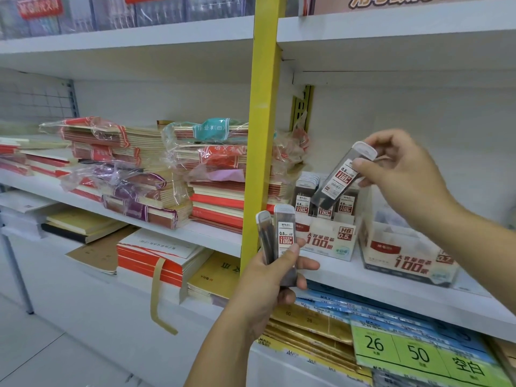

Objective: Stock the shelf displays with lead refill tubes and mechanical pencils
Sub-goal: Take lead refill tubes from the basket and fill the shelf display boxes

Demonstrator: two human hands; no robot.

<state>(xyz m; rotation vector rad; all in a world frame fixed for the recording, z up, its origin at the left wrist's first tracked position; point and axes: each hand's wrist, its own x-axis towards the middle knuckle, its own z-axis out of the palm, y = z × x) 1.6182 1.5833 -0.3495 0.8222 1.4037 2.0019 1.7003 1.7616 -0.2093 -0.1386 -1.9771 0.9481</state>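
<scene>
Thumb and fingers of the right hand (402, 169) pinch the capped end of a clear, red-labelled plastic lead refill tube (339, 180). It is tilted, its lower end over the white cardboard display box (326, 241) on the white shelf (363, 277). The left hand (275, 277) grips two more tubes (284, 233) upright. The right forearm hides part of a neighbouring box (402, 258).

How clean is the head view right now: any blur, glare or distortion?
Head view: light even, no hard shadows; yellow post leans, wide-angle distortion; label on the tube in the right hand readable; top-shelf packs blurred; plastic wrap on the notebook stacks glints slightly.
</scene>
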